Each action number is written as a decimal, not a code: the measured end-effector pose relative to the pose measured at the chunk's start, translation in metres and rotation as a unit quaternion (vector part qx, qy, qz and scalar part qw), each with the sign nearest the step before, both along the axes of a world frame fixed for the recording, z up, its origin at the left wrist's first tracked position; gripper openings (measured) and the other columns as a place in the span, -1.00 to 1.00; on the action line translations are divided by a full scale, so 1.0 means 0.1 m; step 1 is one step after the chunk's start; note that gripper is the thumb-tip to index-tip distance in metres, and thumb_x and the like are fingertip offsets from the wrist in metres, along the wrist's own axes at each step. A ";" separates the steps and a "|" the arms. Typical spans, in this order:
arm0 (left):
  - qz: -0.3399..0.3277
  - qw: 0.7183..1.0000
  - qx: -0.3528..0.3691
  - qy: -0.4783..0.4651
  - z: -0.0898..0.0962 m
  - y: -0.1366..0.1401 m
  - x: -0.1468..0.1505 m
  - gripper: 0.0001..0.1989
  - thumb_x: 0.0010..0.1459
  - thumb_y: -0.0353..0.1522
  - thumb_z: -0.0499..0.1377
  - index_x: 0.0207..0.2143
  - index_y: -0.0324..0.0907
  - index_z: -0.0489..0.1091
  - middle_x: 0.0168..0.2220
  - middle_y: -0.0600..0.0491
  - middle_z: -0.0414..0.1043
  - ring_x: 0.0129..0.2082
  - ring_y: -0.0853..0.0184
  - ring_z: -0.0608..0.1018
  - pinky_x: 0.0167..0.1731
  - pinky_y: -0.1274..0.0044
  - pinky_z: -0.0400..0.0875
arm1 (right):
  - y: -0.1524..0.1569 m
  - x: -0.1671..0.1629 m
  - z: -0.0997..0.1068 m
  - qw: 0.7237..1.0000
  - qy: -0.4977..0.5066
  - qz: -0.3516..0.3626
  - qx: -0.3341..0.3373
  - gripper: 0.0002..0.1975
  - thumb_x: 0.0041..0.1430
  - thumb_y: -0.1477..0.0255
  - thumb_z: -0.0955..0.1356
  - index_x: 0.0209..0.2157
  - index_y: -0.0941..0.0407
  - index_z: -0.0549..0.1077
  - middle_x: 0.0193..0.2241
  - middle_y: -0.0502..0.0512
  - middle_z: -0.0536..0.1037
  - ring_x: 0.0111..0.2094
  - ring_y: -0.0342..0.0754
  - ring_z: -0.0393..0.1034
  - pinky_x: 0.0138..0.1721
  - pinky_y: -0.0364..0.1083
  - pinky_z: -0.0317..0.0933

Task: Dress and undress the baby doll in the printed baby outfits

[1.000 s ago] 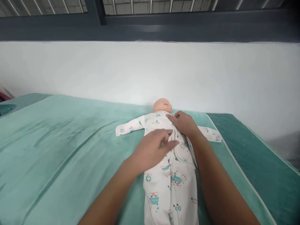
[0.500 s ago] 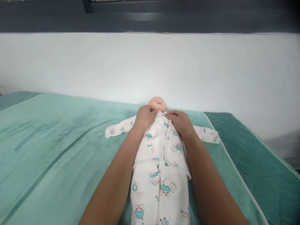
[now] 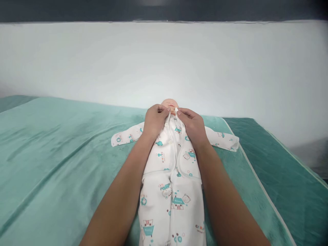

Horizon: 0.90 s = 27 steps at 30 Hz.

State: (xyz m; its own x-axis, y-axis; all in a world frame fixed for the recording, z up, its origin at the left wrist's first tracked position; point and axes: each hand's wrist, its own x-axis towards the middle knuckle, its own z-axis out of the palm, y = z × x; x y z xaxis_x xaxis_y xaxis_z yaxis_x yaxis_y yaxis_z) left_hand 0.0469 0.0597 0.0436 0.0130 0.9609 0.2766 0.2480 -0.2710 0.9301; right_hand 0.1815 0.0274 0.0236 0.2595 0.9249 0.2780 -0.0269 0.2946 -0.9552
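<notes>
A baby doll (image 3: 170,102) lies on its back, its head at the far end, partly hidden by my hands. It wears a white printed baby jacket (image 3: 164,155) and matching trousers (image 3: 170,208). The sleeves spread out to both sides. My left hand (image 3: 156,121) pinches the left front edge of the jacket near the collar. On the other side, my right hand (image 3: 191,123) pinches the right front edge at the neck. Both edges are lifted slightly, with a gap between them under the doll's chin. Snap buttons (image 3: 166,125) show along the left edge.
A light green blanket (image 3: 64,153) with soft creases lies under the doll. A darker green sheet (image 3: 282,164) shows beyond its pale right border. Behind stands a white wall (image 3: 164,61) with a dark band (image 3: 164,10) along the top.
Both hands have lifted the jacket's front edges at the collar, and a gap between them now shows. The view has tilted down slightly.
</notes>
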 end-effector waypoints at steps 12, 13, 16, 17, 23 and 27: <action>-0.057 0.998 -0.031 -0.003 -0.09 0.07 0.00 -0.98 0.07 -0.42 0.22 -0.41 -0.21 0.43 -0.39 0.04 0.52 -0.35 0.37 0.51 -0.24 0.52 0.36 | 0.06 0.06 -0.06 0.992 -0.121 0.002 -0.044 -0.75 0.05 0.27 0.34 -0.29 0.08 0.58 -0.50 -0.03 0.50 -0.50 -0.13 0.27 -0.39 -0.11 0.20; -0.057 0.998 -0.029 0.003 -0.09 0.07 0.00 -0.98 0.07 -0.43 0.21 -0.40 -0.21 0.44 -0.37 0.03 0.53 -0.34 0.36 0.51 -0.22 0.51 0.37 | 0.06 0.06 -0.06 0.992 -0.120 0.001 -0.046 -0.74 0.05 0.26 0.34 -0.29 0.08 0.58 -0.49 -0.02 0.50 -0.50 -0.13 0.27 -0.40 -0.11 0.20; -0.055 0.998 -0.021 0.013 -0.10 0.08 0.00 -0.95 0.06 -0.45 0.20 -0.37 -0.21 0.45 -0.34 0.02 0.53 -0.32 0.36 0.52 -0.20 0.50 0.37 | 0.05 0.06 -0.06 0.992 -0.116 0.002 -0.054 -0.74 0.03 0.26 0.35 -0.27 0.07 0.57 -0.40 0.01 0.54 -0.50 -0.14 0.28 -0.41 -0.11 0.21; -0.055 0.998 -0.021 0.014 -0.11 0.09 0.00 -0.95 0.06 -0.45 0.20 -0.36 -0.21 0.45 -0.34 0.02 0.53 -0.32 0.36 0.52 -0.21 0.51 0.37 | 0.05 0.05 -0.05 0.992 -0.114 0.001 -0.056 -0.74 0.02 0.27 0.36 -0.28 0.07 0.57 -0.36 0.02 0.55 -0.49 -0.15 0.28 -0.41 -0.11 0.21; -0.086 0.995 -0.041 0.000 -0.11 0.09 0.00 -0.90 0.09 -0.39 0.20 -0.31 -0.22 0.43 -0.31 0.01 0.54 -0.31 0.36 0.54 -0.23 0.52 0.38 | 0.00 0.03 0.02 0.988 -0.138 0.007 -0.072 -0.75 -0.04 0.32 0.40 -0.27 0.08 0.55 -0.32 0.00 0.52 -0.48 -0.17 0.29 -0.41 -0.13 0.18; -0.113 0.992 -0.047 -0.005 -0.09 0.05 0.01 -0.84 0.08 -0.35 0.22 -0.27 -0.21 0.41 -0.25 -0.01 0.55 -0.29 0.33 0.56 -0.25 0.51 0.39 | -0.02 0.03 0.06 0.983 -0.164 0.022 -0.077 -0.73 -0.04 0.35 0.39 -0.24 0.07 0.56 -0.34 -0.03 0.50 -0.42 -0.16 0.31 -0.35 -0.13 0.18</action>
